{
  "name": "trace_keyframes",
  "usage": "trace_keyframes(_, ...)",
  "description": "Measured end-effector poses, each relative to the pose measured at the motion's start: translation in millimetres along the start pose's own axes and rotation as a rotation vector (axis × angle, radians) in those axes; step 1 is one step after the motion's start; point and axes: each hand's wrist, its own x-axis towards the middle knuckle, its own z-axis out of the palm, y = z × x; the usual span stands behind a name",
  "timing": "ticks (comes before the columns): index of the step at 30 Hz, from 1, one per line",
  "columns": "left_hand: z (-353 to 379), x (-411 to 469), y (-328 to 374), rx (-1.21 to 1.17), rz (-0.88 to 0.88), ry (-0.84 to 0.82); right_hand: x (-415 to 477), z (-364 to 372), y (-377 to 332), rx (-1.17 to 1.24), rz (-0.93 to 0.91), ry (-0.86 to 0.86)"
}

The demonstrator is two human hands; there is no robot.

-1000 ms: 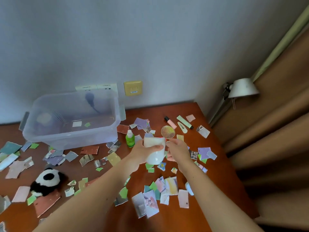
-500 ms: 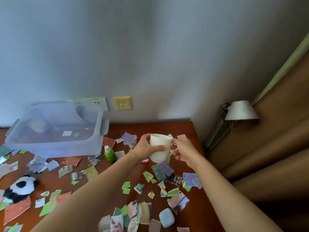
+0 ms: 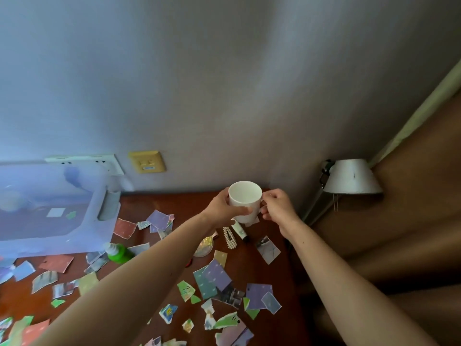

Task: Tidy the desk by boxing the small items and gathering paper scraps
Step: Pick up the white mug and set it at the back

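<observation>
Both hands hold a white mug above the far right part of the wooden desk. My left hand wraps its body from the left, and my right hand pinches the handle on the right. The mug's mouth tilts toward me and looks empty. A clear plastic box stands at the back left with two scraps inside. Torn coloured paper scraps lie all over the desk. A green bottle, a pearl hair clip, a pen and a shiny round disc lie below the mug.
A grey wall rises behind the desk, with a yellow socket plate and a white power strip. A metal lamp shade hangs off the desk's right edge beside brown curtains.
The mug has been carried up and toward the back right corner of the desk, both hands still on it. The camera tilted upward, so the panda toy dropped out of view.
</observation>
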Motion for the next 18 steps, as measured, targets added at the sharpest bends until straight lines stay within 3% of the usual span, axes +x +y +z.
trace_keyframes(5, 10.9, 39.9, 7.2, -0.026, 0.015, -0.031, 43.3, -4.1, -3.1, 0.086, 0.011, 0.053)
trace_keyframes(12, 18.6, 90.2, 6.6, -0.266, -0.122, -0.019, 85.5, 0.3, 9.2, 0.147, 0.029, 0.086)
trace_keyframes(18, 23.0, 112.1, -6.4, -0.281, -0.198, 0.005, 103.6, 2.3, 23.8, 0.16, 0.061, 0.091)
